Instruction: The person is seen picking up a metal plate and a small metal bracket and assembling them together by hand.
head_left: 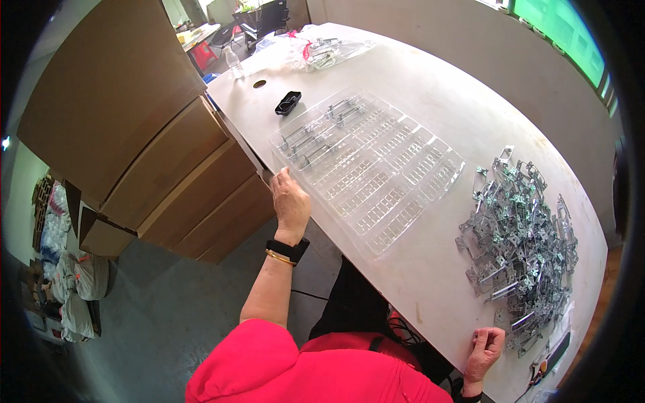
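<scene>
A clear plastic blister tray (376, 201) with rows of moulded pockets lies on the white table. Several slim metal bracket parts (316, 141) sit in its far-left pockets. My left hand (291, 205) is at the tray's left edge, fingers closed on the rim beside these parts. Over on the right, a large heap of small metal brackets (521, 248) is piled on the table. My right hand (484, 350) rests by the table's near edge, just below the heap, its fingers curled closed. Whatever those fingers may hold is hidden.
A black plastic holder (288, 103) stands beyond the tray, near a bottle (234, 63) and a bag of metal parts (329, 52). Cardboard boxes (168, 154) are stacked against the table's left side. Scissors (537, 373) lie at the lower right.
</scene>
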The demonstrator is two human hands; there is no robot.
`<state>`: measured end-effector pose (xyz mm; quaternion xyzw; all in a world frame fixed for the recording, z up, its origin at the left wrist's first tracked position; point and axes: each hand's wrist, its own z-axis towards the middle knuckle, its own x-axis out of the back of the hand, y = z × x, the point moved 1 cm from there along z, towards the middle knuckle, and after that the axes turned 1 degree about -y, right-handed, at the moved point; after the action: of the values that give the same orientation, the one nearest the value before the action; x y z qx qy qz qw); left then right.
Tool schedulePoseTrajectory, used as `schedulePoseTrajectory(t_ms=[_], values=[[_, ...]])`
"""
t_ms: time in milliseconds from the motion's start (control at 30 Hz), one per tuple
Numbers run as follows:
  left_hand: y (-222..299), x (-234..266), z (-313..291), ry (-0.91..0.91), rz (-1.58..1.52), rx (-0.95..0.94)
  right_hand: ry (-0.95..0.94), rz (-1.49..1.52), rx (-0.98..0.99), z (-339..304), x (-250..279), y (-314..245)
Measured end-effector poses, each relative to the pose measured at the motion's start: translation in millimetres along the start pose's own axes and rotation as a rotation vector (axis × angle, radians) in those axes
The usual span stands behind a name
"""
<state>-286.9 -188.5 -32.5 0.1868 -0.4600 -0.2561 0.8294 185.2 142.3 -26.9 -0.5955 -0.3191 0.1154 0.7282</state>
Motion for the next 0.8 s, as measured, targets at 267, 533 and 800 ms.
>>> schedulePoseTrajectory(t_ms=[267,533,800], values=[[2,-16,-18,0.039,0.007,-0.057,0.001,-0.003,0.016,-1,0,-2],[2,-21,-21,0.018,0.034,-0.067,-0.038,0.053,-0.028,-2,1,-4],[0,-25,-18,0.052,0.033,-0.079,-0.061,0.094,-0.005,-3,1,-4]])
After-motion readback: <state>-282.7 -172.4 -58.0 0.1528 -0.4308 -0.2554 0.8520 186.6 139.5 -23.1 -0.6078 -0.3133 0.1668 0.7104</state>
